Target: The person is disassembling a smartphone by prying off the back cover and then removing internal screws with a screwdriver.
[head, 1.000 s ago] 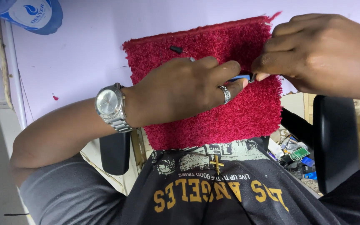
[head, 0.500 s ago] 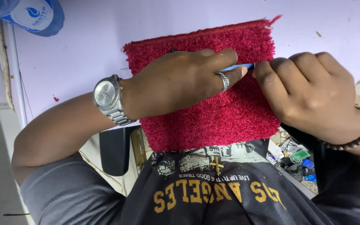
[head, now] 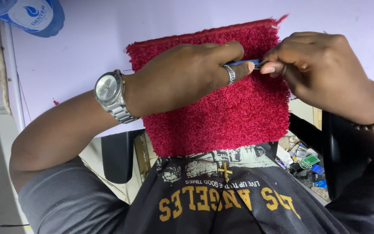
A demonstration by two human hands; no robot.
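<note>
Both hands meet on a slim blue-handled tool over a red carpet square.

The blue-handled tool (head: 244,63) lies level, its long axis running hand to hand above the upper part of the red carpet square (head: 221,112) on the pale table (head: 91,47). The left hand (head: 182,76), ringed, has its fingers (head: 234,65) clamped on the blue shaft; the right hand (head: 321,69) pinches fingers (head: 273,67) together at the metal tip, touching the left's.

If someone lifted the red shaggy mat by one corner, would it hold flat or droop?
Probably droop somewhat: the red shaggy mat overhangs the table edge toward the lap, and its pile looks soft. It seems light, and unlikely to slide, since the left hand rests on it.
</note>
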